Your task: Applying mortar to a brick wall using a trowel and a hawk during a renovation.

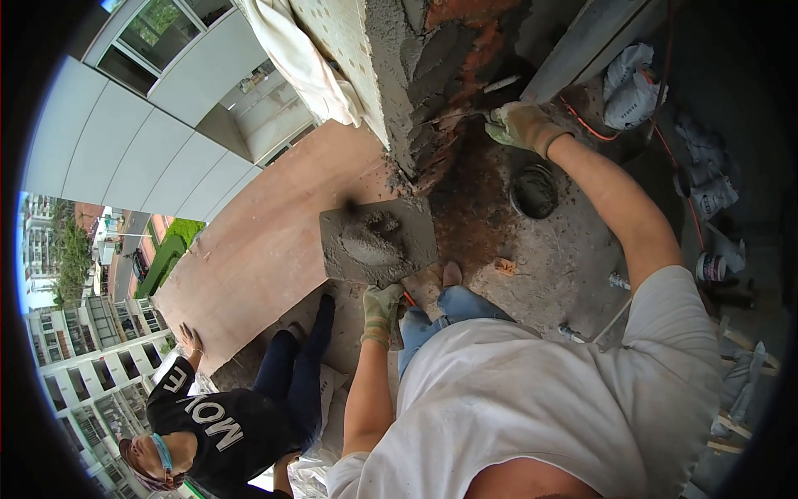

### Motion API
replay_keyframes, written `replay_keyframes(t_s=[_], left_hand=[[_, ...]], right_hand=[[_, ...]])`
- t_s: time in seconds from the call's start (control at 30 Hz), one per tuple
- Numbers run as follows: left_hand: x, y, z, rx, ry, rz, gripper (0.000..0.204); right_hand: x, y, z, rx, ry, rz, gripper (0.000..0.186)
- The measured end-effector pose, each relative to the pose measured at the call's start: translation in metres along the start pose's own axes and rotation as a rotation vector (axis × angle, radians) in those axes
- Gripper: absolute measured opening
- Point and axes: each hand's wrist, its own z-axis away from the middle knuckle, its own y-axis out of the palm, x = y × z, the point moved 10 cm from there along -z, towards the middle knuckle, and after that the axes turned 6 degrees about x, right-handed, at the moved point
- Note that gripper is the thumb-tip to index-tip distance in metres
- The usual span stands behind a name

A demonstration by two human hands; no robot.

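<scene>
My left hand, in a pale green work glove, is closed on the underside or handle of a square board, held out level with a heap of grey mortar on it. My right hand, also gloved, grips a trowel by its handle. The thin blade reaches left to the rough corner of a column, where wet grey mortar is spread beside exposed reddish patches. The blade's far end is hard to make out against the mortar. A black bucket of grey mix stands below my right forearm.
A co-worker at lower left rests a hand on a broad tan board beside the drop to the street. Bags, orange cable, a white pail and timber offcuts lie to my right. A white cloth hangs by the column.
</scene>
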Motion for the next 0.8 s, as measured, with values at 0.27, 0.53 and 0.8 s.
replay_keyframes(t_s=[0.27,0.53,0.8], left_hand=[[0.005,0.039,-0.004,-0.032,0.004,0.077,0.009],[-0.021,0.079,-0.004,-0.017,0.043,0.106,0.015],[-0.051,0.086,-0.005,0.030,0.091,0.096,0.016]], right_hand=[[-0.028,-0.072,-0.018,0.151,-0.053,0.023,0.035],[-0.103,-0.075,-0.010,0.064,-0.061,-0.266,0.030],[0.058,-0.043,0.109,-0.095,-0.251,-0.259,0.026]])
